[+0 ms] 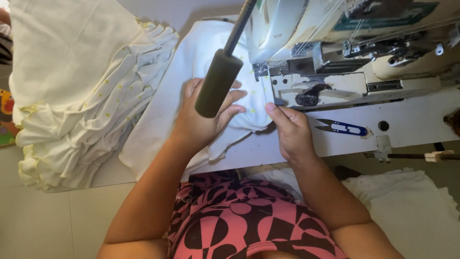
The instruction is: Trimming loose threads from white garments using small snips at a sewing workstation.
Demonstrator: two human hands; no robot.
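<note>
White sewing table (412,125) is pretty crowded: ruffled cream pile (81,96) far left, machine (354,57) far right, blue snips (342,127) beside it. Left hand (201,117) lies open-fingered on the white fabric (218,57); right hand (290,132) pinches its edge at the needle.

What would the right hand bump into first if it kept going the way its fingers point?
Probably the sewing machine: the right hand points up toward its needle area, fingertips on the white cloth there.
</note>
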